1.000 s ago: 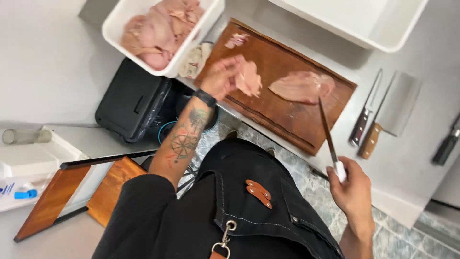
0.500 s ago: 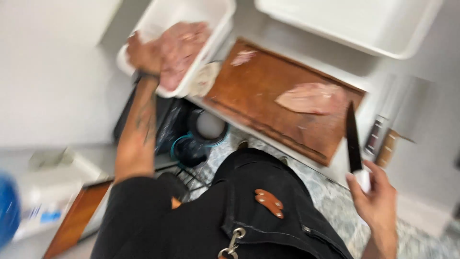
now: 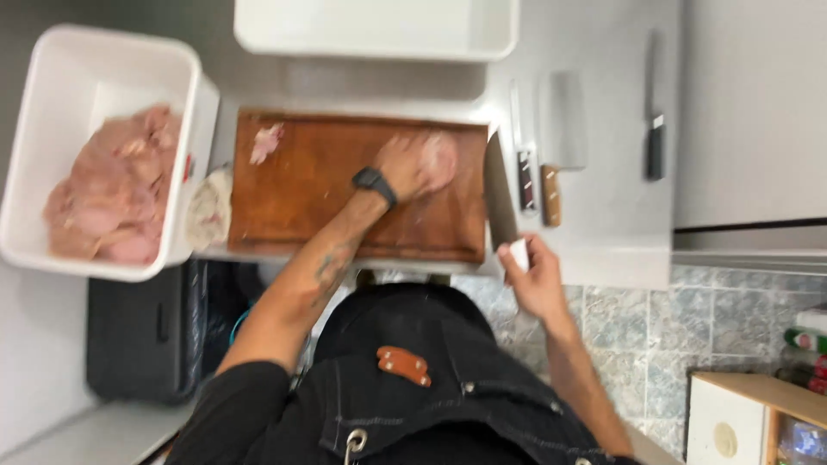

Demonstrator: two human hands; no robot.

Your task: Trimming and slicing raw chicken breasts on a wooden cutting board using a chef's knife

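Left hand (image 3: 412,165), black watch on wrist, lies flat, fingers spread, pressing pale pink raw meat fillet (image 3: 441,160) onto right part of brown wooden cutting board (image 3: 301,194). Right hand (image 3: 536,277) closes round white handle of long dark-bladed knife (image 3: 500,196), blade up along board's right edge, just beside fillet. Small pink meat scrap (image 3: 265,142) near board's upper left corner. White rectangular plastic tub (image 3: 52,95) left of board holds heap of raw meat. Cleaver (image 3: 562,138) and two other knives rest on grey counter to right.

Cleaver (image 3: 562,129), black knife (image 3: 656,120), empty tub (image 3: 379,30)
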